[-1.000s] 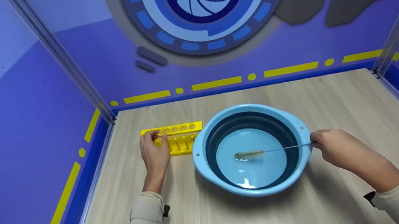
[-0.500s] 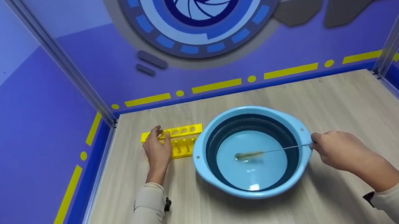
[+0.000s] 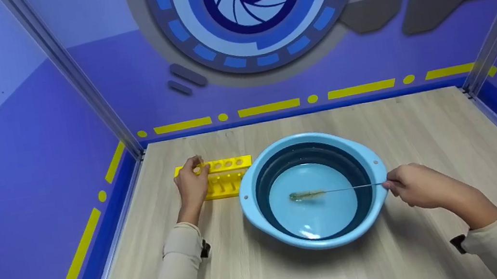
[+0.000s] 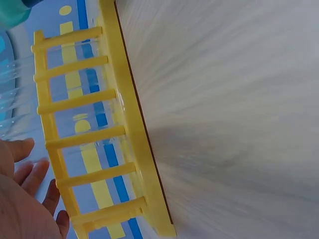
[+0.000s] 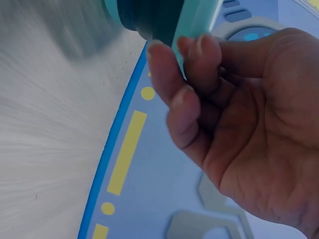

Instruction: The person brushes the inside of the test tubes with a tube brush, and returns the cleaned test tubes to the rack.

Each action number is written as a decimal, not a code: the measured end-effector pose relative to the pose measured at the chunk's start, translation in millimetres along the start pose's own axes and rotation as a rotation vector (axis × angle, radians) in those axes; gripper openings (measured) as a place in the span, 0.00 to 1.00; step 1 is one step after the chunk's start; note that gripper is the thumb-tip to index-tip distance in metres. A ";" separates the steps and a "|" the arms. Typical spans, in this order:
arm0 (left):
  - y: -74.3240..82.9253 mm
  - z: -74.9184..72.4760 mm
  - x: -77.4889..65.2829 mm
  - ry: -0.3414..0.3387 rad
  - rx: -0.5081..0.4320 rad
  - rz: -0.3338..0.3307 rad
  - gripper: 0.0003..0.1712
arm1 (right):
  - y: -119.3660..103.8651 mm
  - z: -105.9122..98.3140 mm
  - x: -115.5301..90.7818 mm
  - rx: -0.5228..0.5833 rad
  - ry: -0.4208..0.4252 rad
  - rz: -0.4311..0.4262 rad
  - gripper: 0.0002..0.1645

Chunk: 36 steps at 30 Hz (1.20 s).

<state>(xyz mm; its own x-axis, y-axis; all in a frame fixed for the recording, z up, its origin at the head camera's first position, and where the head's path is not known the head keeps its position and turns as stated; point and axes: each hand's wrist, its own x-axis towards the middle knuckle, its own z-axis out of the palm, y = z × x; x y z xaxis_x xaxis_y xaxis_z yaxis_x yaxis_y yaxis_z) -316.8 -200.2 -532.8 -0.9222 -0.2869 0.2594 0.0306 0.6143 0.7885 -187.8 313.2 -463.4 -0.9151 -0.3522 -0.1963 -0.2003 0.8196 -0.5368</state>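
Pinching brush [image 3: 307,195] across basin rim [image 3: 321,243], right hand [image 3: 423,187]

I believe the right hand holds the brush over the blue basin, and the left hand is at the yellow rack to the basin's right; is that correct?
Not quite: the yellow rack stands to the left of the blue basin, not its right, as the head view shows.

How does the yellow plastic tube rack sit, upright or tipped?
Upright: the rack has its holed top facing up and base on the pale wood-grain tabletop.
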 end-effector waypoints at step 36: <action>55.4 -38.3 -5.6 0.159 -0.232 0.220 0.12 | -1.1 4.5 -4.6 0.093 0.372 -0.253 0.18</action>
<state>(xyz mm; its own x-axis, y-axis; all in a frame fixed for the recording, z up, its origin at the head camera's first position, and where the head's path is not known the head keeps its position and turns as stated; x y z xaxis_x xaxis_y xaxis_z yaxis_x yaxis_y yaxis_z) -295.2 -192.7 -469.2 -0.8128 -0.2880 0.5064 0.3258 0.4959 0.8049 -181.8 311.8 -465.7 -0.9082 -0.3363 0.2490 -0.4170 0.6789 -0.6043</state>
